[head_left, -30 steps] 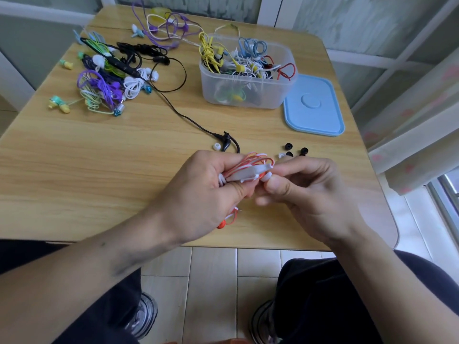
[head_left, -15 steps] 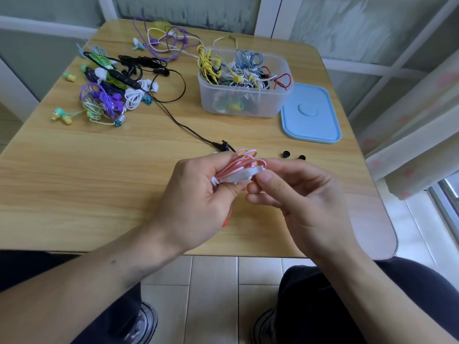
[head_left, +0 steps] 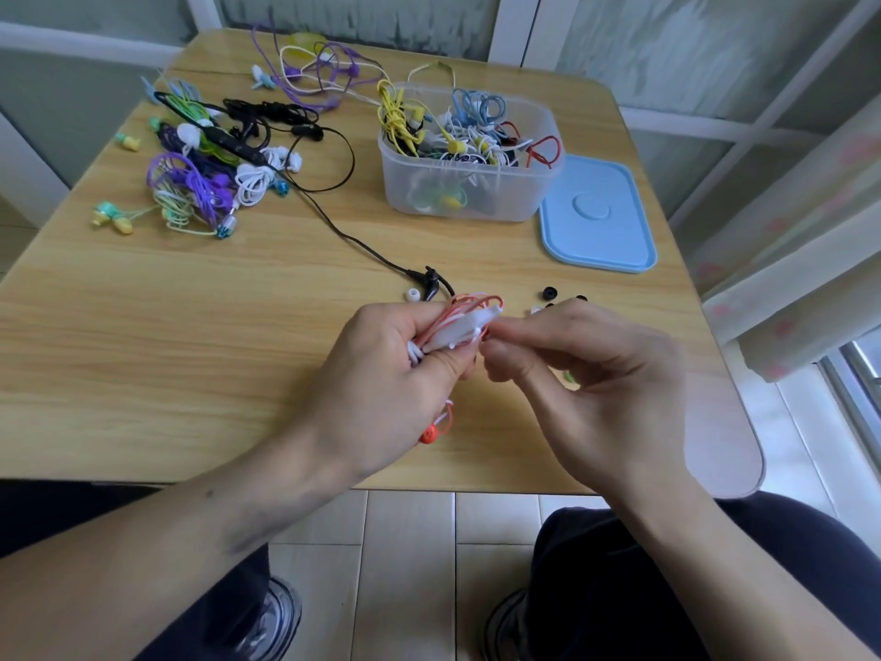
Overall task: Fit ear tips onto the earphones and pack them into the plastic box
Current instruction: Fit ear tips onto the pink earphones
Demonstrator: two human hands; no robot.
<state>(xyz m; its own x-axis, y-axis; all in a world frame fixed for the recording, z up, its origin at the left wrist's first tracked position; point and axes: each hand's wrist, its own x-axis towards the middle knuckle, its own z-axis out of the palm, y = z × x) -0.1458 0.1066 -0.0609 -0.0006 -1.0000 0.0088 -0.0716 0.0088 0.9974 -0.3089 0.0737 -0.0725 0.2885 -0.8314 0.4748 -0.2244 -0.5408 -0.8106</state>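
My left hand (head_left: 381,379) grips a coiled bundle of orange-and-white earphones (head_left: 465,322) above the table's near edge. An orange earbud (head_left: 429,434) of that set dangles below the hand. My right hand (head_left: 586,374) pinches the bundle's right end with fingertips and thumb. The clear plastic box (head_left: 469,183) stands at the back, holding several coiled earphones. Its blue lid (head_left: 596,217) lies flat to its right. Loose black ear tips (head_left: 549,293) and a white ear tip (head_left: 413,294) lie on the table just beyond my hands.
A heap of tangled earphones (head_left: 210,174) in purple, green, white and black covers the table's left back. A black cable (head_left: 343,231) runs from it to a black earbud (head_left: 431,283) near my hands. Curtain hangs on the right.
The bundle stays in both hands at the same spot. My right fingers have shifted along its right end, and the orange earbud now hangs in view below my left hand.
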